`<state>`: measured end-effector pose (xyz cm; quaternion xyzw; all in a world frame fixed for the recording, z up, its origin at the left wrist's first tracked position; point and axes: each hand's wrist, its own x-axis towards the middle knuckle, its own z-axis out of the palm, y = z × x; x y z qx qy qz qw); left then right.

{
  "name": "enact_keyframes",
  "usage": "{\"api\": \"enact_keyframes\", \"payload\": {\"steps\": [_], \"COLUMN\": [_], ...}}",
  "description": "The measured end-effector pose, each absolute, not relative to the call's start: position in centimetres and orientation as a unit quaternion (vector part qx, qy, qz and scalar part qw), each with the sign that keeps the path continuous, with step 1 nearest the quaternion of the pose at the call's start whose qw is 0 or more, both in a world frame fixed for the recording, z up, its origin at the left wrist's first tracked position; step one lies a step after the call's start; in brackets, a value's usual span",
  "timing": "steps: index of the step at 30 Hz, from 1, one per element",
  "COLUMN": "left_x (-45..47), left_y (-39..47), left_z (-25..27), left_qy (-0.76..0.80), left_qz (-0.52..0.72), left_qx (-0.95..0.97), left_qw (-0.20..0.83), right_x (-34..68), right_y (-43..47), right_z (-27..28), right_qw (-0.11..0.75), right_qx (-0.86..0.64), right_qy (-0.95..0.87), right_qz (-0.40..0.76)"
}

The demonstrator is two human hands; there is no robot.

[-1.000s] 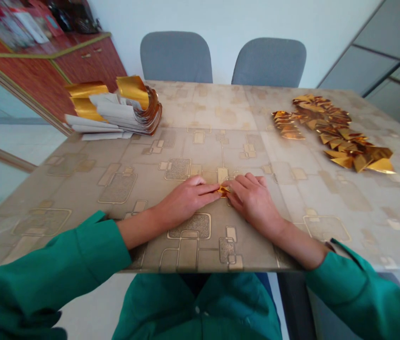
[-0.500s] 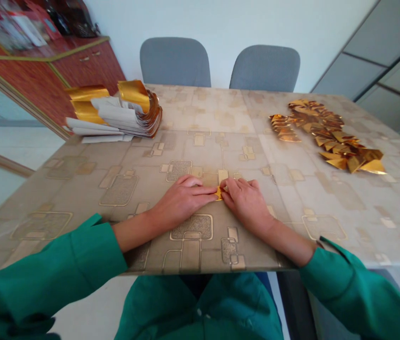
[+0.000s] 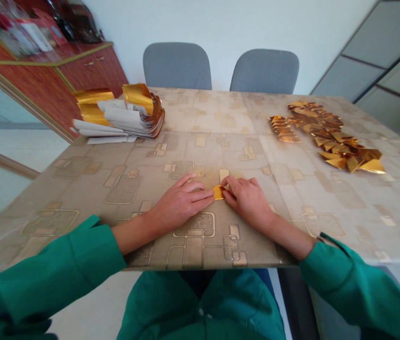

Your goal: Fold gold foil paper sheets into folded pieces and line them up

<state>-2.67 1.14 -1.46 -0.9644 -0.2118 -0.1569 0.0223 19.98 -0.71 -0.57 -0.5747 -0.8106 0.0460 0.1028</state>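
Observation:
A small piece of gold foil paper [image 3: 218, 192] lies on the patterned tablecloth [image 3: 221, 151] between my hands. My right hand [image 3: 246, 197] is closed on its right end, with fingers and thumb pinched together and curled. From the left, my left hand [image 3: 185, 198] lies low over the cloth with its fingers stretched out, the fingertips at the paper's left edge. Parts of the paper under the fingers are hidden.
A thick stack of gold-and-white paper sheets [image 3: 125, 115] sits at the table's back left. At the right lie rows of folded gold paper pieces [image 3: 337, 139]. Two grey chairs [image 3: 177, 66] stand behind the far edge, and a reddish wooden cabinet [image 3: 90, 71] is at the left.
My left hand has drawn slightly left, so more of the gold paper shows between the hands. My right hand stays nearly in place. The whole view has shifted slightly.

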Motion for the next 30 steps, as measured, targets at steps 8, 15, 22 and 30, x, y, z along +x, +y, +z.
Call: {"api": "enact_keyframes", "payload": {"steps": [8, 15, 22, 30], "left_x": [-2.7, -3.3, -3.6, -3.4], "left_y": [1.4, 0.6, -0.2, -0.6], "left_z": [-1.7, -2.0, -1.9, -1.6], "left_qy": [-0.217, -0.209, -0.204, -0.175], "left_qz": [-0.173, -0.188, -0.191, -0.189], "left_qx": [-0.96, -0.958, -0.958, -0.959], "left_qw": [0.024, 0.05, 0.067, 0.118], "right_x": [19.7, 19.9, 19.2, 17.6], "right_y": [0.2, 0.1, -0.1, 0.4], "right_z": [0.8, 0.5, 0.7, 1.6], "right_qw": [0.079, 0.103, 0.068, 0.03], "right_qx": [-0.597, -0.601, -0.615, -0.665], "right_qy": [-0.786, -0.777, -0.777, -0.74], "right_qz": [0.136, 0.153, 0.11, 0.094]}}
